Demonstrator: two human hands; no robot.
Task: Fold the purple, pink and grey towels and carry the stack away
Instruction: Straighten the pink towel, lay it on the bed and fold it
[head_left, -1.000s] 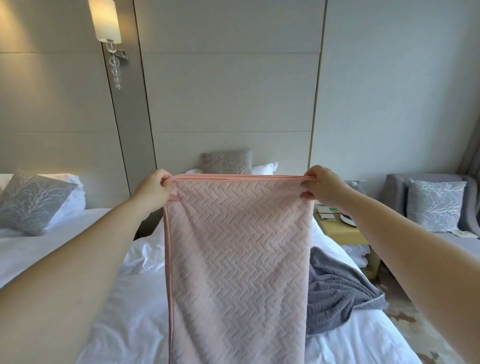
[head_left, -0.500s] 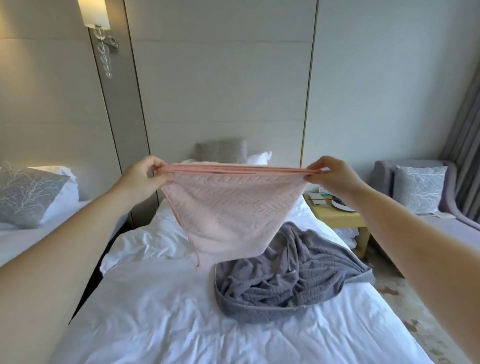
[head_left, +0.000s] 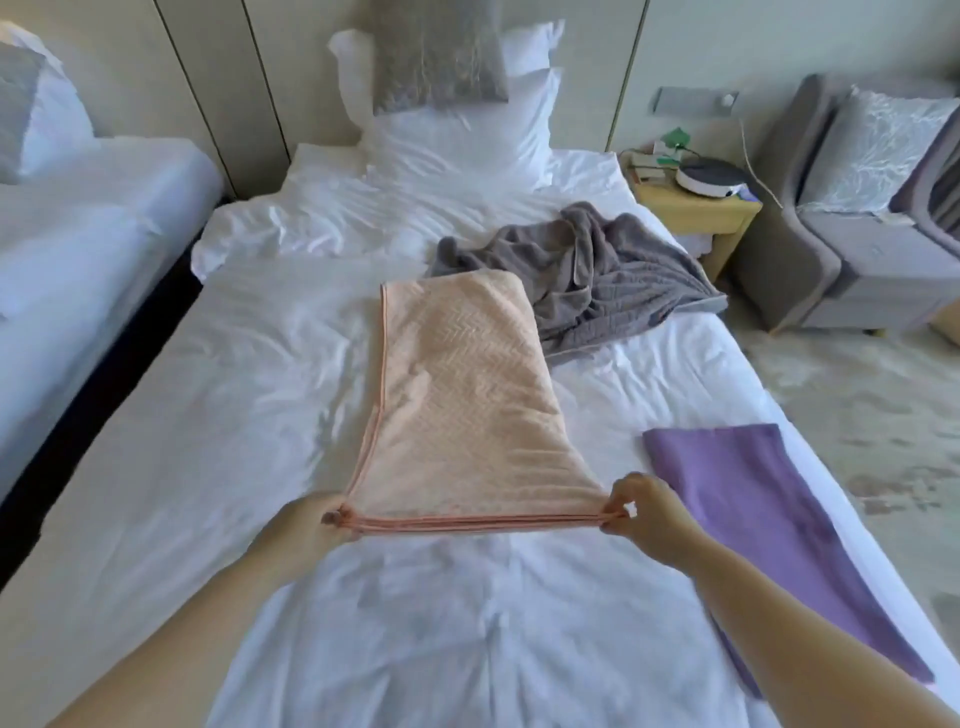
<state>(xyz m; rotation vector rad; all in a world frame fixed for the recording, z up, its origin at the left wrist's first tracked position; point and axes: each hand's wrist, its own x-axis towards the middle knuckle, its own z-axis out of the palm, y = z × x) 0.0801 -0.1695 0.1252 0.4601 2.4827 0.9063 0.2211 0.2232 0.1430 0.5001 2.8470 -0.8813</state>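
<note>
pink towel (head_left: 457, 395), centre frame, lying doubled along the bed (head_left: 208, 415), far end against crumpled grey towel (head_left: 587, 270). near hem pinched at both corners by left hand (head_left: 306, 525) and right hand (head_left: 644, 512). risk: layered edges sliding apart should either pinch loosen, or snagging the grey heap. purple towel (head_left: 753, 499) folded, lower right.

No text, label, brand or number could be read anywhere in the view. Small green and white items (head_left: 671, 141) were seen on the bedside table (head_left: 696, 210), just to the right of the head of the bed (head_left: 291, 395), but were too blurred for any print to be made out. Nothing legible was shown on the round white device (head_left: 712, 179) beside them, nor on the grey wall plate (head_left: 693, 98) above that table.
</note>
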